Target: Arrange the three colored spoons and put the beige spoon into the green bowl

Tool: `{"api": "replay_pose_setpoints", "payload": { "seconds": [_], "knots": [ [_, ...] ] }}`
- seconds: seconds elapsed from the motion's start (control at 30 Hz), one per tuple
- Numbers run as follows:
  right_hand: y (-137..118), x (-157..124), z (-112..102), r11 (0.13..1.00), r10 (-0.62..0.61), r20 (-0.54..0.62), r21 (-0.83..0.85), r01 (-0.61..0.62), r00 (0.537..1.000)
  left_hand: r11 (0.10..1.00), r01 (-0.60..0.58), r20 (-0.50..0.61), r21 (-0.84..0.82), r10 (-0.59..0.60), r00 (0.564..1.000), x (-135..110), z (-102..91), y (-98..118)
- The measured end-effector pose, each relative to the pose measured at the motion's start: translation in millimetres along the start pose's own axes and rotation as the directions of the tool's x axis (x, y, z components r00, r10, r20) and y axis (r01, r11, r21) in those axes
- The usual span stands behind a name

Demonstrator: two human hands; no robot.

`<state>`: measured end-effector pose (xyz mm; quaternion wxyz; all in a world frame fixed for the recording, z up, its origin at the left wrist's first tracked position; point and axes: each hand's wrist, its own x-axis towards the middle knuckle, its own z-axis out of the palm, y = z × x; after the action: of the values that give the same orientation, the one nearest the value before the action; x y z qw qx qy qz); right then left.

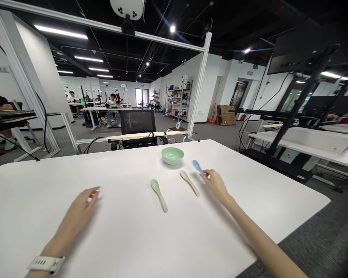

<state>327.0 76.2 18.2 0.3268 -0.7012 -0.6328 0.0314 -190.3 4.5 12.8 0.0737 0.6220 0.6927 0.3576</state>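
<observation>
My right hand (216, 184) reaches out over the white table (127, 239) and pinches the handle of a blue spoon (197, 166), whose bowl points away from me. Just left of it lies a beige spoon (189, 182), and further left a green spoon (159, 195), both flat on the table. A pale green bowl (172, 155) stands beyond the spoons, near the far edge. My left hand (80, 213) rests on the table at the left with its fingers stretched out and nothing in it; a white watch band (45, 264) is on that wrist.
A black chair (137, 125) stands behind the table's far edge inside a white metal frame (198, 83). To the right are a black stand (295, 116) and another white desk (307, 143). People sit at desks far off at the back left.
</observation>
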Motion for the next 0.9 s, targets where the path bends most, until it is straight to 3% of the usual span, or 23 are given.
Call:
{"api": "replay_pose_setpoints", "payload": {
  "seconds": [0.07, 0.17, 0.27, 0.33, 0.43, 0.6, 0.67, 0.8, 0.9],
  "knots": [
    [-42.1, -19.8, 8.2, 0.974, -0.123, 0.069, 0.200, 0.107, 0.990, 0.983, 0.055, 0.199, -0.176, -0.020, 0.980, -6.0, 18.9, 53.9],
    [-105.4, -53.4, 24.4, 0.905, -0.264, 0.187, 0.387, 0.176, 0.946, 0.910, 0.178, 0.446, -0.375, 0.009, 0.895, -16.0, 51.5, 123.5],
    [-149.1, -79.7, 36.3, 0.865, -0.321, 0.278, 0.475, 0.161, 0.905, 0.828, 0.335, 0.593, -0.450, -0.003, 0.805, -22.1, 71.6, 161.2],
    [-164.0, -88.2, 38.7, 0.858, -0.335, 0.331, 0.493, 0.141, 0.882, 0.800, 0.375, 0.631, -0.468, 0.005, 0.776, -22.8, 75.2, 168.3],
    [-170.6, -88.3, 37.0, 0.858, -0.362, 0.380, 0.492, 0.145, 0.851, 0.814, 0.360, 0.613, -0.456, -0.006, 0.790, -18.5, 74.1, 162.1],
    [-162.4, -79.8, 43.0, 0.935, -0.302, 0.297, 0.277, 0.220, 0.906, 0.890, 0.301, 0.541, -0.344, -0.074, 0.838, -2.3, 78.6, 141.5],
    [-158.0, -80.4, 51.1, 0.949, -0.300, 0.323, 0.198, 0.246, 0.898, 0.923, 0.270, 0.530, -0.275, -0.088, 0.843, 3.3, 84.6, 137.5],
    [-145.9, -76.6, 63.3, 0.922, -0.363, 0.352, 0.269, 0.278, 0.863, 0.966, 0.220, 0.542, -0.139, -0.112, 0.833, 8.2, 100.2, 141.7],
    [-123.2, -56.3, 57.4, 0.920, -0.329, 0.268, 0.305, 0.244, 0.905, 0.981, 0.189, 0.554, -0.053, -0.129, 0.823, 8.1, 109.7, 152.1]
  ]
}}
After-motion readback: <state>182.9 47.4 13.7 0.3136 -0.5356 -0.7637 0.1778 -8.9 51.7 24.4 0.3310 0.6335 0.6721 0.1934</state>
